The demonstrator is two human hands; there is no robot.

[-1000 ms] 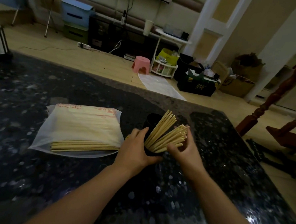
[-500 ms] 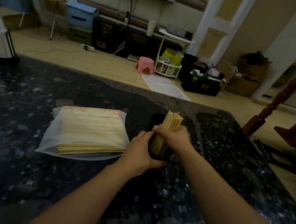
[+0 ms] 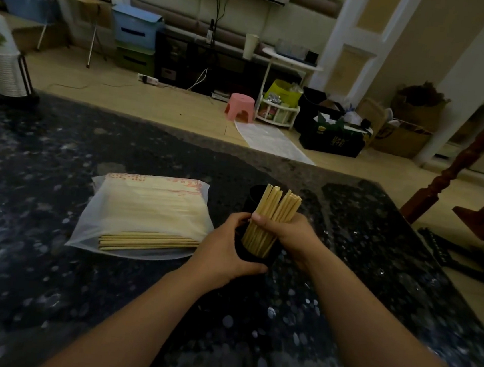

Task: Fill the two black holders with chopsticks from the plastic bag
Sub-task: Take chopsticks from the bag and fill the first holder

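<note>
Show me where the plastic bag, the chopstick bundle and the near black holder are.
plastic bag (image 3: 131,198): head view, on its clear top face.
chopstick bundle (image 3: 277,205): head view, upper sticks above the hand.
near black holder (image 3: 252,256): head view, its front wall.

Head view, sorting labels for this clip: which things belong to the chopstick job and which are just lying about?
Job:
near black round holder, gripped by left hand
pale wooden chopstick bundle, gripped by right hand
second black holder behind
clear plastic chopstick bag

Lying about:
pink plastic stool
white paper-cup stack
</note>
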